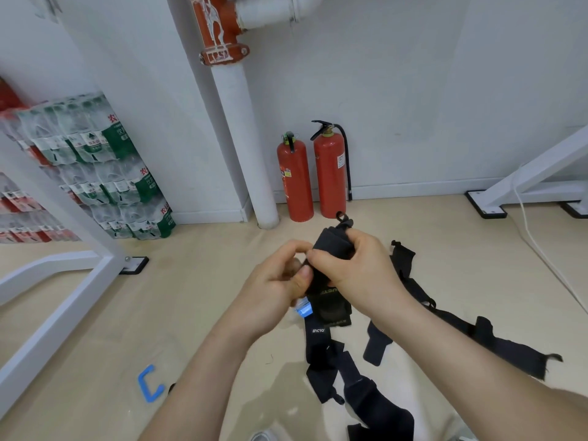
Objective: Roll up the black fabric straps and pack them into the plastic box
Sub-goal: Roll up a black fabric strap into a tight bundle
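Two red fire extinguishers (294,183) stand against the wall. Several loose black straps (318,351) sprawl on the floor (191,297). Above them, the left hand (276,281) and right hand (359,272) pinch one part-rolled strap (334,243). One blue clip (149,383) lies apart.

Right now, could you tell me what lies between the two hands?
The partly rolled black strap, held by the left hand and the right hand; the head view shows it.
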Demonstrator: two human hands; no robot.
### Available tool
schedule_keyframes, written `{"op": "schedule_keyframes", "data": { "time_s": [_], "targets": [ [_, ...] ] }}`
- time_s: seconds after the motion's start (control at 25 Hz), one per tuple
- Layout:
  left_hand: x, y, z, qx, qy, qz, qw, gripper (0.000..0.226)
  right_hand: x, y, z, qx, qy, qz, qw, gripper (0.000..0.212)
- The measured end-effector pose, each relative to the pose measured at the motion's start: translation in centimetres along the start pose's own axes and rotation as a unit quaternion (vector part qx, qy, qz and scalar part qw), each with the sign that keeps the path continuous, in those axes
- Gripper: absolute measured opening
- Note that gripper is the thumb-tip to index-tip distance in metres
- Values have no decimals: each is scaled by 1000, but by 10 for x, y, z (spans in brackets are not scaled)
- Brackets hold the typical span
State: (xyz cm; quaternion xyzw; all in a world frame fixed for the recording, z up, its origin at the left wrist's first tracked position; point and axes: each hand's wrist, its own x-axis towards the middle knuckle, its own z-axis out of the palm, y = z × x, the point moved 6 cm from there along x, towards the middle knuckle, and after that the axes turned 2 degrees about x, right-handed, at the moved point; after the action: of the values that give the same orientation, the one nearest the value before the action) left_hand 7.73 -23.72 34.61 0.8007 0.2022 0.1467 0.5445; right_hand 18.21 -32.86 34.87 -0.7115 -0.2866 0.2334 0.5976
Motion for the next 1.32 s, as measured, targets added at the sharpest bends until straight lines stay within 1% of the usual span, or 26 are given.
{"op": "schedule_keyframes", "data": {
  "time_s": [0.08, 0.16, 0.24, 0.32, 0.36, 0.4, 0.44, 0.48, 0.52, 0.56, 0.6, 0.64, 0.68, 0.72, 0.8, 0.88, 0.92, 1.0, 1.08, 1.2, 1.32],
  "targets": [
    [1, -7, 12, -13, -23, -40, 999, 16, 0, -3, 1, -112, -8, -7, 994, 25],
    [0, -10, 22, -36, -62, -79, 994, 14, 0, -7, 3, -210, -54, -29, 976, 32],
    [-3, -10, 30, -36, -101, -104, 989, 14, 1, -8, 4, -238, -105, -46, 964, 40],
    [-2, -10, 27, 32, -109, -100, 988, 17, 1, -9, 2, -228, -150, -53, 960, 49],
    [1, -10, 20, 69, -82, -88, 990, 18, 0, -11, -1, -224, -170, -56, 958, 53],
    [4, -9, 7, 89, -27, -72, 993, 17, 1, -13, -5, -223, -186, -62, 955, 56],
    [6, -7, -9, 74, 46, -51, 995, 20, 0, -15, -9, -226, -199, -73, 951, 58],
    [6, -5, -24, 29, 108, -27, 993, 30, 0, -17, -14, -228, -209, -84, 947, 59],
    [6, -6, -33, -19, 131, -7, 991, 43, 0, -19, -17, -219, -220, -89, 946, 59],
    [7, -4, -32, -46, 106, 10, 993, 55, -1, -20, -19, -197, -228, -92, 949, 59],
    [7, -1, -24, -51, 52, 18, 997, 62, 0, -21, -21, -165, -232, -92, 954, 57],
    [7, 0, -11, -46, -6, 18, 999, 62, 0, -23, -24, -134, -230, -94, 959, 52],
    [7, 1, -2, -47, -37, 14, 998, 58, 1, -25, -26, -113, -225, -99, 963, 46],
    [8, 3, 2, -60, -36, 12, 997, 51, 2, -26, -29, -96, -214, -104, 966, 41],
    [9, 8, 0, -100, 2, 20, 995, 41, 6, -25, -37, -46, -181, -95, 978, 36],
    [8, 7, -3, -145, 23, 15, 989, 39, 9, -21, -41, 0, -169, -78, 982, 35],
    [7, 7, -3, -160, 26, 11, 987, 40, 8, -21, -39, 1, -176, -81, 981, 33],
    [5, 8, -3, -148, 32, 8, 988, 40, 5, -22, -33, -29, -210, -94, 973, 30],
    [5, 11, -5, -133, 51, 17, 990, 34, 3, -20, -28, -45, -230, -93, 968, 27],
    [6, 9, -12, -150, 90, 10, 984, 35, 4, -14, -25, -29, -227, -68, 971, 23],
    [6, 10, -19, -96, 146, 36, 984, 26, 3, -10, -17, -6, -195, -41, 980, 27]
  ]
}}
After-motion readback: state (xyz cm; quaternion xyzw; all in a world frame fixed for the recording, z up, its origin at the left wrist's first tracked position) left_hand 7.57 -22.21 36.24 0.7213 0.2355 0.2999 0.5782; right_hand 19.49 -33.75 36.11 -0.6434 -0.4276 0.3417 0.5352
